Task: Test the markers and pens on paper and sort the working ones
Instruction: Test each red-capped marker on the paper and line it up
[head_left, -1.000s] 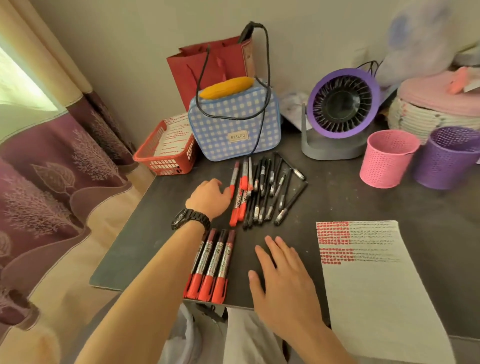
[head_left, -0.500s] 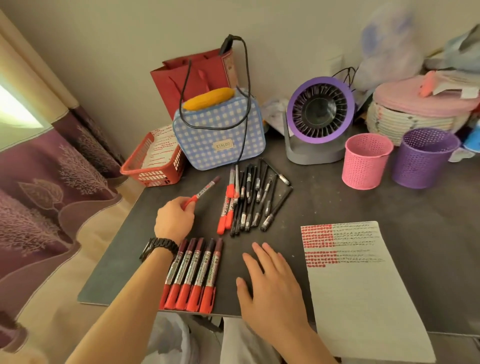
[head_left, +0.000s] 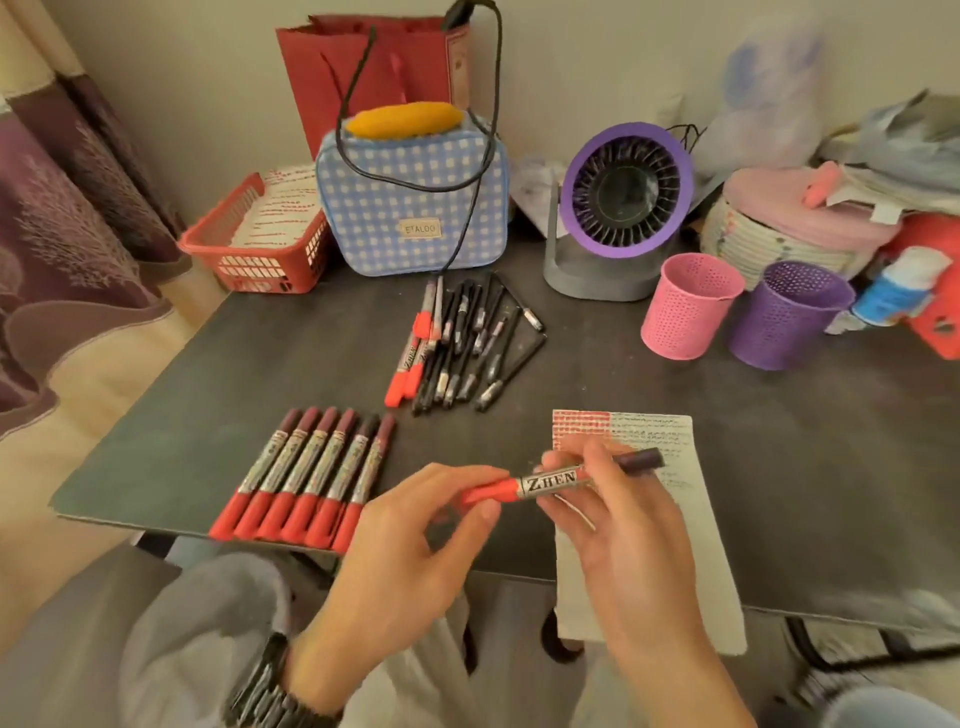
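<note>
left hand, right hand on part-hidden marker

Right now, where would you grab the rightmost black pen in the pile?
Rightmost pen: pinch mid-barrel from above, coming from the right. It lies flat and diagonal at the edge of the pile, with bare table on that side and other pens crowding its left.
</note>
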